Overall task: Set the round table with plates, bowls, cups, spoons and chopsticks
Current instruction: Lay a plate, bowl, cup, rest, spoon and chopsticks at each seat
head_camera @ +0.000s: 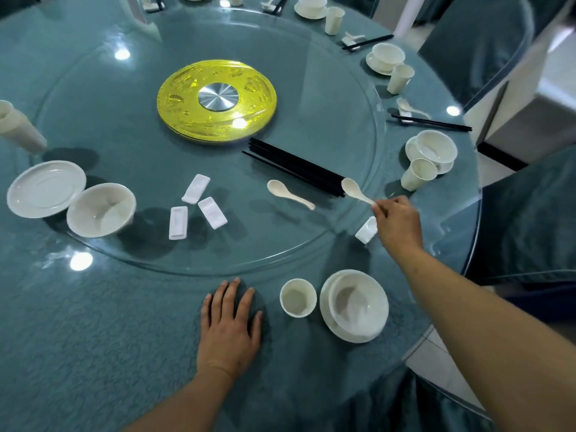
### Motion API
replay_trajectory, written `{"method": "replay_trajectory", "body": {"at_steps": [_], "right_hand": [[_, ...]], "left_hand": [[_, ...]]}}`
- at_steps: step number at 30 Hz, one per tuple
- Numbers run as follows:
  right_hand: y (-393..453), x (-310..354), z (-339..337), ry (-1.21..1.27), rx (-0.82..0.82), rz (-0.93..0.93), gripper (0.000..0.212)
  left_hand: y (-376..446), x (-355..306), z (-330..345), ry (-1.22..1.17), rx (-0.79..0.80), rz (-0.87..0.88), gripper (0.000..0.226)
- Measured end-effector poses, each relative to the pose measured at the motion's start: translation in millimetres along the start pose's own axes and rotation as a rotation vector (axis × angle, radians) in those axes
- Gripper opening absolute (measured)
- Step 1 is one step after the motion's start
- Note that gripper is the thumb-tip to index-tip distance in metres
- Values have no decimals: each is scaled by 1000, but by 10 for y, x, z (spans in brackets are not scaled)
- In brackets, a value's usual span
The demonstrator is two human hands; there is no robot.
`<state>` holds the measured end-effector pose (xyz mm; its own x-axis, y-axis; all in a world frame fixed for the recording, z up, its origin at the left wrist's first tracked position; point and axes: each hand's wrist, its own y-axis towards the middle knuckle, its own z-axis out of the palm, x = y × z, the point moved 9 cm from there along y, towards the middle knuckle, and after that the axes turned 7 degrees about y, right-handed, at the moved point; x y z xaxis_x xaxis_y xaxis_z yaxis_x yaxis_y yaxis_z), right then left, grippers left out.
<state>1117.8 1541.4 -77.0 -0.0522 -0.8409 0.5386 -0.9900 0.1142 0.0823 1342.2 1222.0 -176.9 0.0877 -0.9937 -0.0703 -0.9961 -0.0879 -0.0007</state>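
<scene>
My right hand [399, 224] pinches the handle of a white spoon [353, 190], lifted over the end of a bundle of black chopsticks [293, 166] on the glass turntable [330, 98]. A white rest [366, 230] shows just under that hand, at the turntable's edge. My left hand [230, 322] lies flat, fingers straight, on the teal tablecloth. In front of me stand a cup [297, 297] and a bowl on a plate [358, 307]. A second spoon [290, 194] lies on the turntable.
Three white rests [196, 188] [178, 222] [212, 212], a loose plate [45, 188] and bowl [101, 210] sit on the turntable's left. A gold disc [177, 101] marks its centre. Laid settings line the right rim, the nearest with a cup [417, 174]. Stacked cups [18, 126] lie at left.
</scene>
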Motion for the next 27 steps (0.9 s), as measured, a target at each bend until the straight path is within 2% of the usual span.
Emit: {"method": "replay_trajectory", "body": {"at_steps": [7, 10, 16, 20, 23, 27], "right_hand": [[-280, -674, -93, -144, 73, 128, 26], [-336, -748, 12, -170, 128, 137, 26], [-361, -847, 92, -167, 113, 208, 26], [-390, -856, 85, -140, 122, 256, 37], [-365, -756, 49, -157, 89, 199, 39], [-196, -369, 83, -170, 39, 42, 30]], "left_hand": [[7, -8, -43, -12, -40, -13, 55], [2, -2, -33, -8, -42, -15, 56], [2, 16, 1, 5, -35, -14, 56], [-1, 22, 17, 2, -45, -11, 55], [2, 29, 36, 0, -47, -7, 54], [1, 26, 51, 0, -39, -2, 54]]}}
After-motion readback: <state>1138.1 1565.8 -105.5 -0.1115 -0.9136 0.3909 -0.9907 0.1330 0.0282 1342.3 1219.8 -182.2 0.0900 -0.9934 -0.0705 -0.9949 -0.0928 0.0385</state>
